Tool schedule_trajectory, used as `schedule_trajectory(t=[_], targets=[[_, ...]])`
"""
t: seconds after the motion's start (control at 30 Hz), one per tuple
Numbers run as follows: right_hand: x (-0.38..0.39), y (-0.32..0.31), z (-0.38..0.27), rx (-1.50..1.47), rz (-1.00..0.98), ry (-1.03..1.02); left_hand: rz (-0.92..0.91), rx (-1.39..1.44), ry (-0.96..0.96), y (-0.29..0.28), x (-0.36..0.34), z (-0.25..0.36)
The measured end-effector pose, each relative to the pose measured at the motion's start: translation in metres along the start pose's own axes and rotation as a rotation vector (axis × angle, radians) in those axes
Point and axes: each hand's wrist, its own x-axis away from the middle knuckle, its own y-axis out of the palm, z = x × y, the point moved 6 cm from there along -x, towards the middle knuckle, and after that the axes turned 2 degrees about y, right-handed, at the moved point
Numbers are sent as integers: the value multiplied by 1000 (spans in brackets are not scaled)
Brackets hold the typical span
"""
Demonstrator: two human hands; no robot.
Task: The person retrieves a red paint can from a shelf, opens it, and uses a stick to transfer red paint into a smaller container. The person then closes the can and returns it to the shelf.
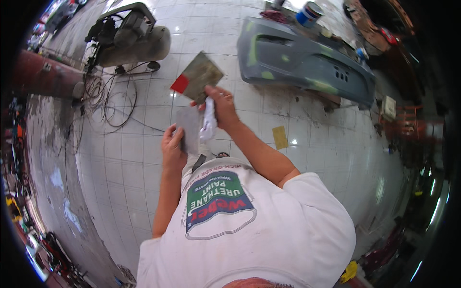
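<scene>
My left hand (pixel 174 144) grips a thin grey rectangular piece (pixel 189 126), held upright near my waist. Higher and to the right, my right hand (pixel 220 108) holds a square, mottled olive-grey plate (pixel 199 72) with a red corner, thumb on its face. A crumpled white cloth (pixel 209 124) hangs from the same hand, beside the grey piece. Part of my right fingers is hidden behind these items.
A grey bumper (pixel 302 60) with green patches lies at upper right, a blue can (pixel 308 14) behind it. A compressor (pixel 132 41), coiled hoses (pixel 103 91) and red cylinder (pixel 48 72) are at upper left. A yellowish sheet (pixel 280 137) lies on the tiled floor (pixel 125 177).
</scene>
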Motion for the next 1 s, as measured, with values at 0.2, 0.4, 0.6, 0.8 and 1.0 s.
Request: schedule_trajectory(t=[0.2, 0.4, 0.6, 0.8, 1.0], targets=[[-50, -49, 10, 44, 68, -189, -89, -104, 165, -15, -98, -18], [-94, -79, -9, 140, 187, -254, -39, -100, 115, -41, -205, -2], [-154, -91, -41, 274, 309, -194, -14, -119, 218, -14, -284, 123], [-280, -72, -128, 467, 217, -104, -319, -262, 215, 135, -384, 184], [-391, -64, -185, 507, 110, -38, -319, -218, 158, 220, -465, 188]])
